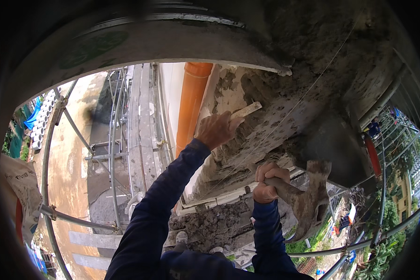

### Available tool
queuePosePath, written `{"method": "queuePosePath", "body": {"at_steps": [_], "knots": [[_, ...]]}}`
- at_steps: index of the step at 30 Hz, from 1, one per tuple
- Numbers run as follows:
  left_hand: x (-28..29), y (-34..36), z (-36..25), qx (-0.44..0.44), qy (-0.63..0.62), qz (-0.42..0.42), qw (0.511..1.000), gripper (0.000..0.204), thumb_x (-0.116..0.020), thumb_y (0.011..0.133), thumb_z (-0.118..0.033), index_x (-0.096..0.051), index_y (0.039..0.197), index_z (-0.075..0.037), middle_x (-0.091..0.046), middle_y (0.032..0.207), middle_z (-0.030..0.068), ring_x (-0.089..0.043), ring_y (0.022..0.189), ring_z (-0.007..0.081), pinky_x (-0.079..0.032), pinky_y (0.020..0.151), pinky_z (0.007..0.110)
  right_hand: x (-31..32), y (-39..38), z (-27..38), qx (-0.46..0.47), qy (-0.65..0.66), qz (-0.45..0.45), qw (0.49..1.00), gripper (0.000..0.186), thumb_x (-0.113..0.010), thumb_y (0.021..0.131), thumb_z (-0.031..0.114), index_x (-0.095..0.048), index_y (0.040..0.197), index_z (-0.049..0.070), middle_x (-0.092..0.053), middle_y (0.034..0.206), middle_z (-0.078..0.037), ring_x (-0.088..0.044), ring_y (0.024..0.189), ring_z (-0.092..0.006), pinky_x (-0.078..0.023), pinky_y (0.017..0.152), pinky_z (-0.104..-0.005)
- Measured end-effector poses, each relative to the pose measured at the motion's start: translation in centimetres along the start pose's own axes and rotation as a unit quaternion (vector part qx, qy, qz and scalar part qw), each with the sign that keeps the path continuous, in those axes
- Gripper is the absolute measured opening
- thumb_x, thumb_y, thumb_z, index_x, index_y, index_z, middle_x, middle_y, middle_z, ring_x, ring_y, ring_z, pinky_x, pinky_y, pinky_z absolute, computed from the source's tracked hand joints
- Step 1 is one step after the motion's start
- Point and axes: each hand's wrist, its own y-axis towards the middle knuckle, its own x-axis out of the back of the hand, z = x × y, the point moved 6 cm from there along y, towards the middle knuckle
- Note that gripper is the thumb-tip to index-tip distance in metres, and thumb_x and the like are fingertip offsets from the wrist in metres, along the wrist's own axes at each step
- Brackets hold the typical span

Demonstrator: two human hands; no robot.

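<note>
My left hand (218, 129) is closed round a short, pale flat strip (247, 110), perhaps wood. Its far end lies against or just in front of the rough, pitted mortar wall (280, 105); I cannot tell if they touch. Lower and to the right, my right hand (268, 181) grips the handle of a worn, mortar-stained claw hammer (311, 198). The hammer head is apart from the strip, its claw curving down toward me. A thin string line (291, 109) runs diagonally across the wall between the strip and the hammer.
An orange pipe (191, 102) stands left of my left hand. Scaffold tubes (81, 130) rise at both sides, with planks (142, 116) at the left. Overhead hangs a concrete edge (172, 46). Crumbled mortar (205, 233) covers the platform near my feet. A pale sack (23, 186) is at far left.
</note>
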Motion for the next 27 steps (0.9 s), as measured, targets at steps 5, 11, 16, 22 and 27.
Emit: {"method": "queuePosePath", "body": {"at_steps": [5,11,16,22,27], "knots": [[-0.1,0.7,0.2,-0.025,-0.03,-0.022,0.999,0.045,-0.06,0.094,-0.044,-0.057,0.074,-0.003,-0.052,0.05,0.0181,-0.052,0.043,0.036,-0.041,0.046,0.047,2.4,-1.9,-7.6,-0.247,-0.21,-0.002,0.946,0.054,-0.063,0.092,0.054,-0.06,0.098,0.0,-0.051,0.069,0.0,-0.043,0.056,-0.0095,-0.036,0.051,-0.0301],[0.8,2.6,7.9,0.03,-0.174,0.049,0.983,0.046,-0.051,0.096,-0.044,-0.063,0.082,-0.001,-0.062,0.064,0.0156,-0.063,0.06,0.0305,-0.049,0.06,0.043,2.2,-6.9,-4.1,-0.335,-0.008,-0.005,0.942,0.048,-0.066,0.09,0.052,-0.052,0.078,0.007,-0.041,0.06,0.004,-0.035,0.048,-0.0059,-0.028,0.045,-0.028],[2.3,-4.6,9.6,0.059,-0.176,0.05,0.981,0.043,-0.05,0.099,-0.041,-0.062,0.086,-0.001,-0.057,0.059,0.0163,-0.061,0.056,0.0321,-0.047,0.056,0.042,2.8,-12.8,-1.4,-0.376,0.065,-0.007,0.924,0.043,-0.068,0.091,0.046,-0.052,0.081,0.007,-0.045,0.062,0.003,-0.039,0.048,-0.0067,-0.031,0.044,-0.0262],[-0.3,-7.5,2.1,-0.014,-0.145,0.003,0.989,0.031,-0.061,0.094,-0.031,-0.059,0.088,-0.001,-0.053,0.056,0.0166,-0.055,0.048,0.036,-0.041,0.047,0.043,1.3,-14.6,-2.8,-0.285,-0.184,0.126,0.932,0.034,-0.07,0.087,0.022,-0.06,0.111,0.0,-0.066,0.081,-0.012,-0.067,0.076,-0.0209,-0.052,0.067,-0.0346],[-1.1,-5.4,-1.5,-0.067,-0.143,0.005,0.987,0.028,-0.063,0.092,-0.028,-0.059,0.09,0.0,-0.05,0.053,0.0168,-0.054,0.046,0.0357,-0.039,0.046,0.042,4.5,-16.3,-2.8,-0.138,-0.417,0.216,0.872,0.033,-0.069,0.089,0.025,-0.059,0.107,-0.001,-0.065,0.076,-0.011,-0.063,0.064,-0.0236,-0.05,0.061,-0.034]]}}
